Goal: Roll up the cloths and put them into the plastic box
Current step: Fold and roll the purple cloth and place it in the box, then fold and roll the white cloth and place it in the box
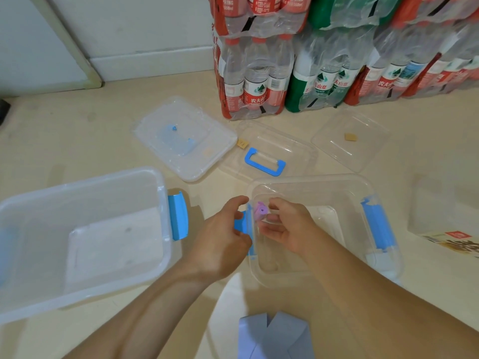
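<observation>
A clear plastic box (337,182) with blue latches stands on the floor in front of me. My right hand (285,226) is over its left part and pinches a small purple rolled cloth (260,210) between thumb and fingers. My left hand (220,237) hovers just outside the box's left wall, fingers curved and apart around the left blue latch (239,225); I cannot tell whether it touches. A folded grey-blue cloth (274,335) lies at the bottom edge, close to me.
A larger frosted box (85,182) with a blue latch stands at the left. Behind lie a frosted lid (181,141), a clear lid with a blue handle (265,161) and another clear lid (350,141). Shrink-wrapped water bottle packs (311,60) line the back. A clear container (440,203) stands at the right.
</observation>
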Demonstrator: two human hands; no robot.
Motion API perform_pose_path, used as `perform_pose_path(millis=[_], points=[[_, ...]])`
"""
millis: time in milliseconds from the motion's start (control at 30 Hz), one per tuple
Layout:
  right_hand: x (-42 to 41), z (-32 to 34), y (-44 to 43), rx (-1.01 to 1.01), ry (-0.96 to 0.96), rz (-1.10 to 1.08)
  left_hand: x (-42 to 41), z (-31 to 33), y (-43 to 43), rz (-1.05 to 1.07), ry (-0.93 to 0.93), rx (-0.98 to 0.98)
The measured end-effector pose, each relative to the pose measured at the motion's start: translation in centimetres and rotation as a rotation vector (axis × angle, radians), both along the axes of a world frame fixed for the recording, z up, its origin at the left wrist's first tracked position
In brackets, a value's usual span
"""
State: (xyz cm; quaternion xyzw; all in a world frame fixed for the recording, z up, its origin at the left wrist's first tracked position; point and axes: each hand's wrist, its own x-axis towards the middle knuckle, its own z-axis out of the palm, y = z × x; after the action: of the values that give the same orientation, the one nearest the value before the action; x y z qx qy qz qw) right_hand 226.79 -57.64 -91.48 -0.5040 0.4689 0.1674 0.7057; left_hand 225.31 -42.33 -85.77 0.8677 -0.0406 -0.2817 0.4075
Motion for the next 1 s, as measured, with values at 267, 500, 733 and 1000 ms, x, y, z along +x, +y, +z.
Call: perform_pose_path(millis=[267,500,733,1000], points=[[-0.2,0.5,-0.7,-0.024,-0.003,0.052,0.1,0.3,0.0,-0.006,-0.018,0.026],[-0.3,-1.3,0.2,-0.33,-0.118,0.275,0.1,0.3,0.0,0.021,-0.017,0.022],[0.2,1.4,-0.9,-0.61,-0.014,0.585,0.2,0.5,0.3,0.008,-0.07,0.031],[5.9,11.4,-7.3,-0.58,-0.131,0.551,3.8,1.8,1.1,0.08,-0.138,-0.011]])
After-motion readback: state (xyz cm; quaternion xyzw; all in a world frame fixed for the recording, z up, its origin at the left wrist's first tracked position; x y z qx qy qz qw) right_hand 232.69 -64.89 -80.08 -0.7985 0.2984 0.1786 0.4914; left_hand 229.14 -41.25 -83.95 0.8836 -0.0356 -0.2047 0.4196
